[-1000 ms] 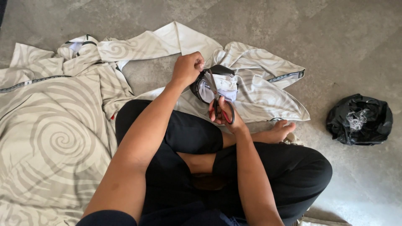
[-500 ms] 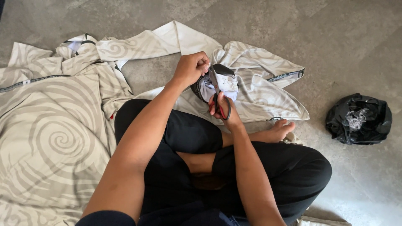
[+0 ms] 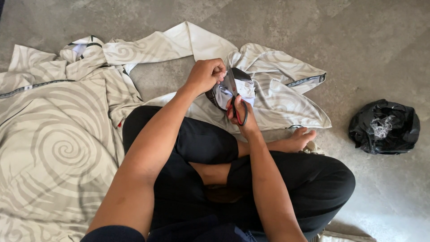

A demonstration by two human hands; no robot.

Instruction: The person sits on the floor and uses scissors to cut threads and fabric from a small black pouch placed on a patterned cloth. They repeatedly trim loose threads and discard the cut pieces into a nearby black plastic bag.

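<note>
I sit cross-legged on a concrete floor. My left hand (image 3: 205, 75) is closed, pinching the upper edge of a small white and black piece of fabric (image 3: 233, 90) held up above my knees. My right hand (image 3: 240, 117) grips a pair of red-handled scissors (image 3: 237, 106), fingers through the loops, blades pointing up into the fabric piece. The blade tips are hidden against the cloth. The two hands are close together, almost touching, over the cream swirl-patterned cloth (image 3: 58, 143).
The large cream cloth with grey swirl print spreads over the floor at left and behind my hands, with a dark trimmed edge (image 3: 305, 80) at right. A crumpled black plastic bag (image 3: 384, 127) holding pale thread scraps lies on the floor at right. My bare foot (image 3: 299, 140) rests near it.
My left hand has shifted slightly right, closer to the fabric piece. My right hand with the scissors has lifted a little toward it.
</note>
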